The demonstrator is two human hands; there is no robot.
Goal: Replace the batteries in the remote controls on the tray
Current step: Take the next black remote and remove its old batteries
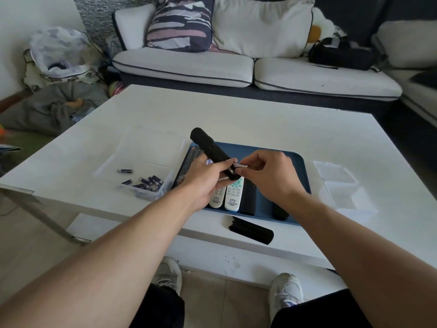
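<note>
My left hand [208, 178] grips a black remote [209, 147] above the blue tray [300, 171], its far end tilted up and away. My right hand [267, 176] pinches a silvery battery [241, 165] right at the remote's near end. The remote's black battery cover [251, 230] lies on the white table in front of the tray. On the tray lie two white remotes [233, 195] and several dark ones, partly hidden by my hands. A clear box [144, 150] left of the tray holds several dark batteries [146, 182].
Two clear plastic containers [340, 183] sit right of the tray. The white table [236, 110] has a lower shelf beneath. A white sofa [236, 65] with cushions stands behind it. Clothes and bags are piled on the floor at left. My feet are under the table's near edge.
</note>
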